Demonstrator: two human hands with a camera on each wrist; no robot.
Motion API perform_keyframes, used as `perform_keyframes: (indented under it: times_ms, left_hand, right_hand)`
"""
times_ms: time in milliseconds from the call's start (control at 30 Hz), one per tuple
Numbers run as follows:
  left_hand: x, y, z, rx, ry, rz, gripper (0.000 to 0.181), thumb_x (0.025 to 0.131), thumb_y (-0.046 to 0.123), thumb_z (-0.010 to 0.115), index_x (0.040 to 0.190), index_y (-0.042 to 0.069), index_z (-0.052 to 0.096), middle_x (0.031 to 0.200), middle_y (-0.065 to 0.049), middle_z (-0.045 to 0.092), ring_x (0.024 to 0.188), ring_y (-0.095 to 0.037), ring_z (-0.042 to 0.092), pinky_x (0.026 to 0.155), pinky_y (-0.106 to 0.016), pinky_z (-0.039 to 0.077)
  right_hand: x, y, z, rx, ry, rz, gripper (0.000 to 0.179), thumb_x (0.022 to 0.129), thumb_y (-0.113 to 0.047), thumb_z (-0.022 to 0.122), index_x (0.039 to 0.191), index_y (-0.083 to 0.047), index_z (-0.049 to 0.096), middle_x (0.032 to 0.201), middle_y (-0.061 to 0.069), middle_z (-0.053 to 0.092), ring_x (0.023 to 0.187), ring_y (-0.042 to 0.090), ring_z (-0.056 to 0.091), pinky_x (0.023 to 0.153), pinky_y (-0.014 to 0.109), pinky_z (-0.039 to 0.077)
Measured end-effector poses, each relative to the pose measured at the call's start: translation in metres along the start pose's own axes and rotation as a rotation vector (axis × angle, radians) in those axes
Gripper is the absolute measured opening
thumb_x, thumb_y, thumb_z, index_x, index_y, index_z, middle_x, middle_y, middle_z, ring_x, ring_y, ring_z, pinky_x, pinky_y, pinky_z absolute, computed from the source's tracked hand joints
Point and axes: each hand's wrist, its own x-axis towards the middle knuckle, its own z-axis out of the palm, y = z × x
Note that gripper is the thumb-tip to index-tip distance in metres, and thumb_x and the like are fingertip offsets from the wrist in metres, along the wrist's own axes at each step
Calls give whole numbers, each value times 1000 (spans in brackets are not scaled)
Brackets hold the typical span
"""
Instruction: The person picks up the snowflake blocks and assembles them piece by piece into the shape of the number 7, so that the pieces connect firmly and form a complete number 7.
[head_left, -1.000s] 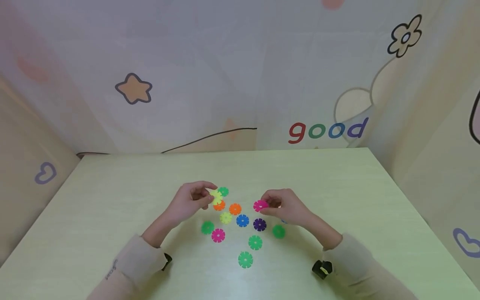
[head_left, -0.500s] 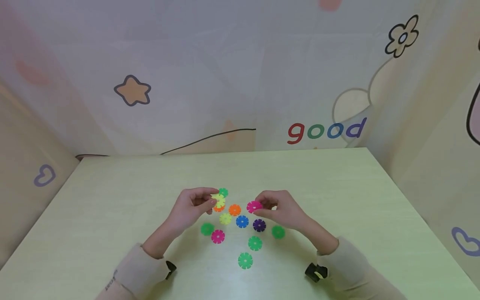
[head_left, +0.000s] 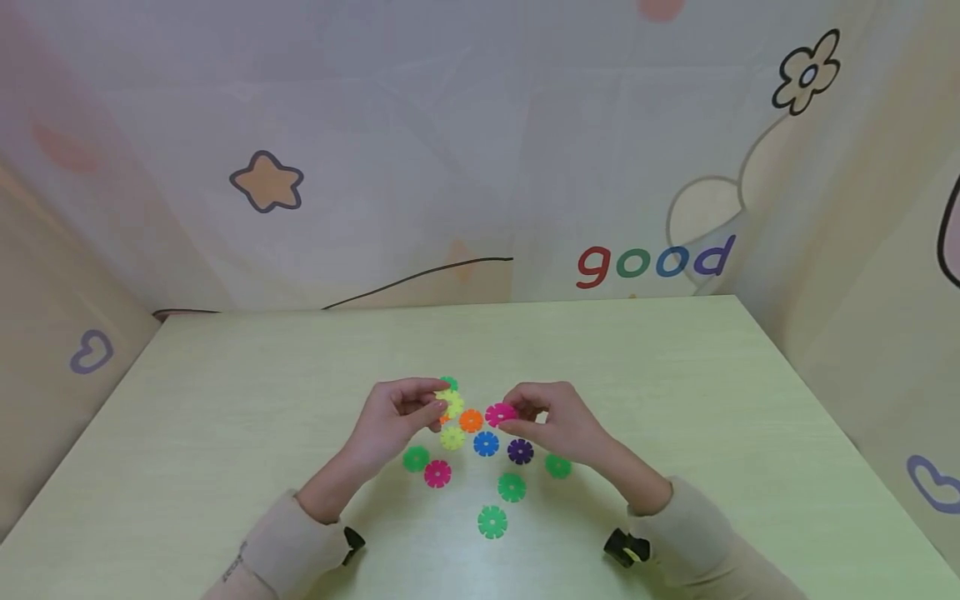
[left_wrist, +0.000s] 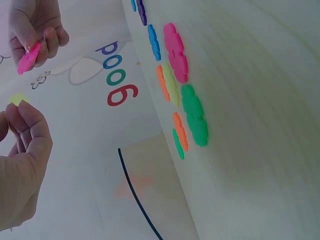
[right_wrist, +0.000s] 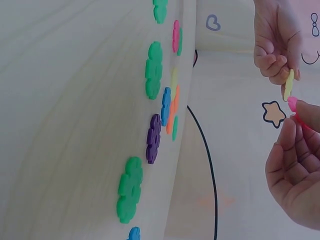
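My left hand (head_left: pixel 403 417) pinches a yellow notched plastic disc (head_left: pixel 452 403) between thumb and fingers, raised over the table. Facing it, my right hand (head_left: pixel 558 421) pinches a pink notched disc (head_left: pixel 498 414) by its edge. A short gap separates the two discs in the head view. The left wrist view has the pink disc (left_wrist: pixel 28 59) tilted above the yellow disc (left_wrist: pixel 18 98), whose lower part the left fingers hide. In the right wrist view the yellow disc (right_wrist: pixel 288 85) stands nearly edge-on, close to the pink disc (right_wrist: pixel 292 104), which the right thumb partly covers.
Under and in front of the hands, loose discs lie flat on the pale table (head_left: pixel 637 350): orange (head_left: pixel 471 421), yellow (head_left: pixel 452 438), blue (head_left: pixel 486 443), purple (head_left: pixel 521 452), pink (head_left: pixel 438 474) and several green ones (head_left: pixel 492 522). A printed cloth (head_left: pixel 420 125) hangs behind the table.
Both hands have moved toward each other: the left hand with the yellow disc to the right, the right hand with the pink disc to the left. The discs on the table stay put.
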Motion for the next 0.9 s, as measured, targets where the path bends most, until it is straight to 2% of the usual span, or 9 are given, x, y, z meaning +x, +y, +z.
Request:
perform_keyframes:
  times_ms: [233, 467, 633, 900]
  left_hand:
    - [0, 1, 3, -49, -18, -3, 29, 84, 2, 63, 112, -6, 60, 79, -11, 59, 70, -28, 63, 71, -25, 53]
    - [-2, 4, 6, -82, -38, -11, 29, 85, 2, 62, 112, -6, 59, 81, -15, 60, 69, -21, 64, 72, -26, 53]
    - [-2, 5, 8, -90, -45, -8, 29, 85, 1, 62, 112, -7, 59, 84, -21, 59, 70, -26, 64, 71, -26, 53]
    - [-3, 3, 10, -100, -57, -4, 30, 85, 3, 62, 113, -7, 58, 81, -16, 59, 68, -17, 64, 72, -26, 53]
  right_hand:
    - [3, -4, 2, -6, 26, -30, 10, 80, -11, 70, 89, -7, 66, 76, -3, 63, 66, 8, 55, 61, 22, 50]
    - [4, -5, 4, 7, 43, -63, 12, 80, -10, 70, 90, -5, 66, 79, -1, 65, 67, 9, 56, 62, 22, 50]
    - [4, -7, 5, 9, 48, -75, 11, 80, -9, 70, 90, -5, 66, 79, 0, 65, 67, 8, 56, 61, 22, 50]
    - [5, -8, 7, 6, 54, -123, 10, 80, -7, 69, 89, -4, 67, 79, 2, 66, 65, 7, 56, 60, 23, 51]
